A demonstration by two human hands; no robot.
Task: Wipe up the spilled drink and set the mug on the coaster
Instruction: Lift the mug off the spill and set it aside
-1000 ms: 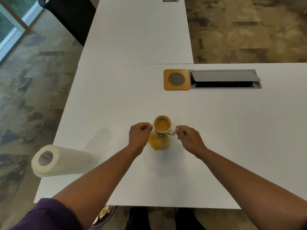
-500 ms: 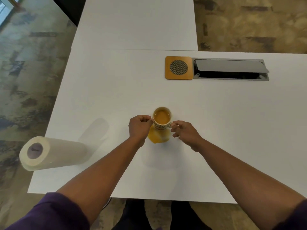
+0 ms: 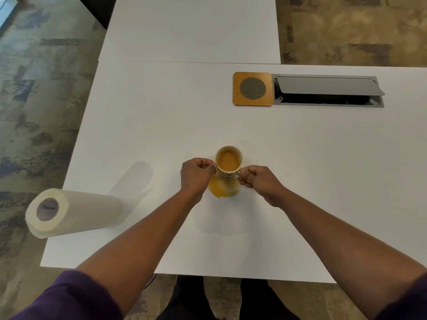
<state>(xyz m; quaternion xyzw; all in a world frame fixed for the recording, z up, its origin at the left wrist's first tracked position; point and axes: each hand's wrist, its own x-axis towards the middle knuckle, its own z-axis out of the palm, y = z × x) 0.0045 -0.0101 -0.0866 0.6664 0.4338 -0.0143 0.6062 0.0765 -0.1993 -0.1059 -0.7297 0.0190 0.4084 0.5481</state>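
A cream mug (image 3: 228,162) filled with an orange-brown drink stands upright at the middle of the white table (image 3: 300,172). An orange puddle (image 3: 223,189) spreads on the table just in front of the mug. My right hand (image 3: 258,181) pinches the mug's handle on its right side. My left hand (image 3: 196,174) is curled with its fingertips against the mug's left rim. A square wooden coaster (image 3: 252,88) with a round mesh centre lies farther back and to the right. A paper towel roll (image 3: 71,212) lies on its side at the table's front left corner.
A grey cable hatch (image 3: 328,92) with its lid raised is set into the table right beside the coaster. A second white table (image 3: 191,28) butts against the far edge. Patterned carpet surrounds both tables.
My right hand closed in from beside the mug onto its handle. My left hand stayed at the rim. The camera view tipped slightly forward.
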